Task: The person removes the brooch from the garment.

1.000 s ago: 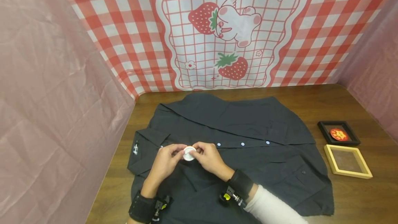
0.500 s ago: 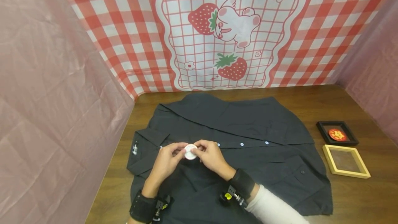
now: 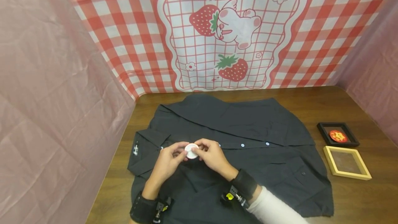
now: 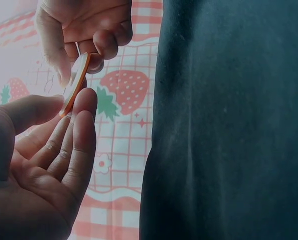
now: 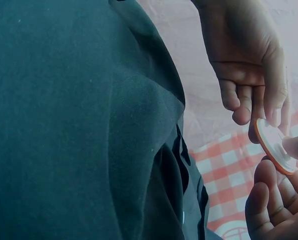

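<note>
Both hands hold a round pin badge [image 3: 191, 151] between them, above a dark collared shirt [image 3: 224, 117] spread on the table. The badge's white back faces up in the head view; its orange rim shows edge-on in the left wrist view. My left hand [image 3: 167, 163] pinches its left edge between thumb and fingertips. At the opposite edge, my right hand [image 3: 214, 156] grips it, thumb lying on the white back. In the right wrist view the badge [image 5: 274, 145] is tilted between the two hands. Its front is hidden.
On the right of the wooden table [image 3: 357, 196] lie a black frame [image 3: 323, 134] with a red-and-yellow round badge [image 3: 338, 136] inside and a yellow frame [image 3: 348, 174]. A checked strawberry cloth [image 3: 143, 37] hangs behind; pink cloth [image 3: 62, 96] covers the left side.
The badge and both hands have shifted slightly right and up in the head view. The white back now faces the head camera more fully. The shirt and frames stay put.
</note>
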`<move>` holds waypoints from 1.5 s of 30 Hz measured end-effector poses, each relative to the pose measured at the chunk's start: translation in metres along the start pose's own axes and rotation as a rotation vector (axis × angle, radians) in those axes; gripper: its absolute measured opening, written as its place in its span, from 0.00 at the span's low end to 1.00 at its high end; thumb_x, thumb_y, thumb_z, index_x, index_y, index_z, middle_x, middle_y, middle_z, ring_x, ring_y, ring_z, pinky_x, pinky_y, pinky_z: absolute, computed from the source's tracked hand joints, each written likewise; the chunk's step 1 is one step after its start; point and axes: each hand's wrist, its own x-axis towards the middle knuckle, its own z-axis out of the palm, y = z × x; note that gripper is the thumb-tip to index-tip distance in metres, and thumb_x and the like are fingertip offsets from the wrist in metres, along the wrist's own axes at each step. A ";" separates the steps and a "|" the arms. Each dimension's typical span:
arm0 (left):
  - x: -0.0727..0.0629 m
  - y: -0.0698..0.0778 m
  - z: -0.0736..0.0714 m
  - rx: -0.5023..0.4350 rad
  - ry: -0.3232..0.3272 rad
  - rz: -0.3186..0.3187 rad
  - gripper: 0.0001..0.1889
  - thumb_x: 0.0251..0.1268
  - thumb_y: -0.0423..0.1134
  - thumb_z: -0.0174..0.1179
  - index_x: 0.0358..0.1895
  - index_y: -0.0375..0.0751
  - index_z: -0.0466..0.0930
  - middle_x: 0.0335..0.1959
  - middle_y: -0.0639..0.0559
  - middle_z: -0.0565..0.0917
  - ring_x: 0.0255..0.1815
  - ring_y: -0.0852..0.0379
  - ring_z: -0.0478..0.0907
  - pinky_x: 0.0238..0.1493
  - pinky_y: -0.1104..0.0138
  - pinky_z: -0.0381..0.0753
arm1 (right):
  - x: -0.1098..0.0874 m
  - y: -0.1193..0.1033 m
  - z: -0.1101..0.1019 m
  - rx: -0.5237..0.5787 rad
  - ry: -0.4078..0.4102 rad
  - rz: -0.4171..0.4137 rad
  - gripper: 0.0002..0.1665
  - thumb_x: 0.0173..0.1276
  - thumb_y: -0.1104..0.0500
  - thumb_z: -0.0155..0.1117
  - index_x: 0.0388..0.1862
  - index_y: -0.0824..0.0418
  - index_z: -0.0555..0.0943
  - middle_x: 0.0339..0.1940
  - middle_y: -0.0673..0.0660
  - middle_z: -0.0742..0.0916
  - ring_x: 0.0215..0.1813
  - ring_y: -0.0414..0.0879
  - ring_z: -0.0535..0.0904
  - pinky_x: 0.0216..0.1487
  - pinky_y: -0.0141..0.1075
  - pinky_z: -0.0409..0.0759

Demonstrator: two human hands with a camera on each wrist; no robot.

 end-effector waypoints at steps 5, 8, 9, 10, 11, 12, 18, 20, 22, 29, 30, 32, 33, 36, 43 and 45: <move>0.000 0.001 0.001 -0.022 -0.005 0.008 0.13 0.62 0.27 0.62 0.51 0.35 0.82 0.31 0.45 0.88 0.28 0.57 0.85 0.33 0.73 0.82 | -0.001 -0.003 -0.002 0.011 0.001 0.006 0.07 0.63 0.69 0.66 0.38 0.73 0.83 0.25 0.68 0.85 0.19 0.39 0.75 0.23 0.25 0.75; 0.000 0.000 0.002 -0.031 -0.008 0.008 0.13 0.62 0.27 0.62 0.50 0.35 0.82 0.31 0.44 0.88 0.27 0.57 0.85 0.33 0.74 0.82 | -0.002 -0.003 -0.003 0.036 -0.006 0.011 0.07 0.63 0.69 0.65 0.39 0.74 0.83 0.26 0.69 0.85 0.20 0.38 0.75 0.24 0.25 0.76; 0.000 0.000 0.003 -0.031 -0.010 0.007 0.13 0.62 0.27 0.62 0.50 0.35 0.82 0.31 0.44 0.88 0.27 0.57 0.85 0.33 0.74 0.81 | -0.002 -0.004 -0.003 0.047 -0.009 0.013 0.08 0.63 0.70 0.65 0.39 0.75 0.82 0.26 0.70 0.85 0.20 0.38 0.76 0.24 0.25 0.77; 0.001 0.000 0.003 -0.032 -0.011 0.006 0.13 0.62 0.27 0.62 0.51 0.34 0.82 0.31 0.44 0.88 0.27 0.57 0.85 0.33 0.74 0.81 | -0.002 -0.003 -0.003 0.056 -0.012 0.017 0.08 0.63 0.70 0.65 0.39 0.75 0.82 0.27 0.70 0.85 0.20 0.39 0.76 0.24 0.26 0.77; 0.001 0.000 0.003 -0.032 -0.013 0.003 0.13 0.62 0.27 0.62 0.51 0.34 0.82 0.31 0.44 0.88 0.27 0.57 0.85 0.33 0.74 0.81 | -0.002 -0.002 -0.003 0.066 -0.017 0.022 0.08 0.63 0.70 0.65 0.39 0.76 0.82 0.27 0.71 0.85 0.20 0.39 0.76 0.25 0.26 0.78; 0.001 0.000 0.004 -0.030 -0.015 0.000 0.14 0.62 0.27 0.62 0.51 0.34 0.82 0.32 0.44 0.88 0.27 0.57 0.85 0.33 0.74 0.81 | -0.002 -0.001 -0.003 0.075 -0.021 0.027 0.08 0.63 0.70 0.64 0.40 0.76 0.82 0.28 0.71 0.85 0.20 0.39 0.76 0.25 0.27 0.79; 0.000 0.001 0.005 -0.023 -0.024 -0.008 0.14 0.63 0.27 0.61 0.52 0.32 0.81 0.33 0.42 0.88 0.28 0.54 0.86 0.33 0.74 0.83 | 0.005 0.022 0.001 0.120 -0.021 0.065 0.10 0.64 0.69 0.65 0.42 0.75 0.82 0.29 0.72 0.85 0.19 0.40 0.77 0.23 0.29 0.79; 0.000 0.001 0.005 -0.021 -0.022 -0.005 0.14 0.63 0.27 0.61 0.52 0.31 0.81 0.33 0.42 0.88 0.28 0.54 0.86 0.33 0.74 0.83 | 0.006 0.029 0.002 0.135 -0.014 0.066 0.10 0.64 0.68 0.66 0.42 0.74 0.82 0.29 0.71 0.85 0.19 0.39 0.77 0.22 0.29 0.79; 0.001 0.001 0.006 -0.022 -0.013 0.003 0.14 0.63 0.27 0.62 0.52 0.32 0.82 0.34 0.42 0.88 0.29 0.54 0.86 0.34 0.74 0.83 | 0.007 0.034 0.002 0.149 -0.009 0.061 0.11 0.64 0.67 0.66 0.43 0.73 0.82 0.28 0.71 0.85 0.19 0.38 0.77 0.22 0.28 0.79; 0.002 -0.001 0.008 -0.038 0.039 0.021 0.13 0.61 0.28 0.64 0.49 0.33 0.84 0.38 0.41 0.89 0.31 0.55 0.86 0.36 0.76 0.82 | 0.007 0.039 0.001 0.179 -0.002 0.055 0.11 0.64 0.66 0.67 0.42 0.73 0.82 0.29 0.70 0.85 0.19 0.38 0.78 0.23 0.28 0.80; 0.002 -0.001 0.008 -0.042 0.044 0.022 0.13 0.61 0.28 0.64 0.49 0.33 0.84 0.38 0.41 0.89 0.31 0.55 0.86 0.36 0.76 0.82 | 0.007 0.039 0.001 0.184 -0.003 0.057 0.11 0.64 0.66 0.67 0.42 0.73 0.81 0.29 0.70 0.85 0.19 0.38 0.78 0.23 0.29 0.80; 0.002 -0.001 0.008 -0.048 0.050 0.023 0.12 0.61 0.28 0.64 0.48 0.33 0.84 0.38 0.41 0.89 0.31 0.55 0.87 0.36 0.76 0.82 | 0.006 0.039 0.001 0.191 -0.006 0.058 0.11 0.64 0.66 0.66 0.42 0.74 0.81 0.29 0.70 0.85 0.20 0.38 0.79 0.24 0.29 0.80; 0.002 -0.001 0.008 -0.046 0.052 0.026 0.12 0.61 0.28 0.64 0.48 0.33 0.85 0.39 0.41 0.89 0.31 0.55 0.86 0.36 0.76 0.82 | 0.006 0.039 0.000 0.193 -0.009 0.055 0.11 0.64 0.67 0.66 0.42 0.74 0.81 0.30 0.70 0.85 0.20 0.38 0.79 0.24 0.30 0.81; 0.001 0.000 0.008 -0.036 0.061 0.040 0.11 0.61 0.28 0.64 0.47 0.33 0.85 0.39 0.41 0.88 0.30 0.55 0.86 0.35 0.75 0.83 | 0.005 0.039 -0.001 0.185 -0.017 0.038 0.11 0.64 0.67 0.66 0.41 0.74 0.81 0.30 0.71 0.86 0.22 0.40 0.81 0.25 0.31 0.82; 0.001 -0.001 0.007 -0.043 0.083 0.052 0.10 0.61 0.29 0.64 0.45 0.33 0.86 0.37 0.42 0.88 0.29 0.55 0.86 0.35 0.73 0.83 | 0.004 0.039 -0.004 0.154 -0.048 -0.005 0.11 0.66 0.64 0.65 0.41 0.73 0.82 0.36 0.71 0.86 0.27 0.49 0.85 0.30 0.32 0.84; 0.002 -0.002 0.007 -0.045 0.087 0.056 0.09 0.61 0.29 0.64 0.44 0.34 0.86 0.36 0.42 0.89 0.29 0.55 0.86 0.35 0.73 0.83 | 0.004 0.040 -0.004 0.148 -0.053 -0.010 0.11 0.67 0.64 0.64 0.41 0.73 0.82 0.35 0.70 0.86 0.28 0.49 0.85 0.31 0.32 0.84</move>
